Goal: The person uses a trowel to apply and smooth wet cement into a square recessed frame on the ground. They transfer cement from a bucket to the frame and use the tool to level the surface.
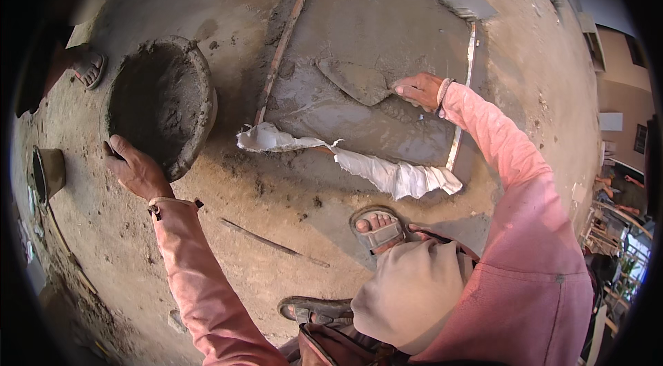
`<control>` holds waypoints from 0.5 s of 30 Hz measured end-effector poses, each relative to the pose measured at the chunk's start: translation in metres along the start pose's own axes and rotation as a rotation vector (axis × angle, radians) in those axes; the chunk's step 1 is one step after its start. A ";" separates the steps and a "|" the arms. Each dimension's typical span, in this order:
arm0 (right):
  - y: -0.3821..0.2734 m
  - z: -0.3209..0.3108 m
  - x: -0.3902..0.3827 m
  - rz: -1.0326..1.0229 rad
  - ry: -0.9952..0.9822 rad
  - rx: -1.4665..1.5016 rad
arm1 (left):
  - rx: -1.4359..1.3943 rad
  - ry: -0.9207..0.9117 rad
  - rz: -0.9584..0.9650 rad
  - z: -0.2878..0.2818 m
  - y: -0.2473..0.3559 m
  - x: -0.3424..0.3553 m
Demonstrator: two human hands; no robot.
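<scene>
I see a wide patch of wet mortar [376, 55] on the ground, framed by a wooden strip [286, 34] on its left and a metal strip [464, 100] on its right; a torn white sack [387, 172] lies along its near edge; the mortar pan [162, 103] stands left of it; my left hand [135, 169] grips the pan's rim, fingers curled over it; my right hand [421, 90] is clenched on the trowel [356, 81], its blade flat on the mortar; I judge too much pressure could gouge the smooth surface, and my sandalled foot [376, 228] is near the edge.
</scene>
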State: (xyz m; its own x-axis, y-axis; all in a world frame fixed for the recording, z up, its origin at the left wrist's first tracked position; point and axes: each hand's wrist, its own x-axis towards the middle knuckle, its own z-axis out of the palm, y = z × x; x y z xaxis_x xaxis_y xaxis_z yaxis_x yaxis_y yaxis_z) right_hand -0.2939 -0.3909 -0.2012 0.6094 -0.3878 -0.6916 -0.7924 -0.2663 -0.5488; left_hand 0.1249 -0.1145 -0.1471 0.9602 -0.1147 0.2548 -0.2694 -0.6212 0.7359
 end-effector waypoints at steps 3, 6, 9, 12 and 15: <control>0.026 0.030 -0.027 0.082 0.353 0.348 | -0.002 -0.006 0.024 0.002 -0.004 0.005; 0.036 0.038 -0.024 0.228 0.472 0.618 | 0.017 0.000 0.023 0.001 -0.002 0.004; 0.025 0.048 -0.020 0.237 0.448 0.607 | 0.038 0.009 0.046 0.000 -0.007 0.008; 0.001 0.052 -0.023 0.200 0.234 0.371 | 0.058 0.014 0.047 0.000 -0.011 0.008; -0.003 0.062 -0.022 0.035 0.449 0.088 | 0.081 0.015 0.021 0.000 -0.005 0.007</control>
State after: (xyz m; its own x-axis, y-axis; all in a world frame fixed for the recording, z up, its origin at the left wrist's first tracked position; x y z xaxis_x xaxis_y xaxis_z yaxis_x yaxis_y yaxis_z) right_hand -0.3032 -0.3268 -0.2135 0.4937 -0.7447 -0.4490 -0.7953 -0.1779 -0.5795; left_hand 0.1331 -0.1125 -0.1487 0.9530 -0.1172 0.2793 -0.2821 -0.6794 0.6774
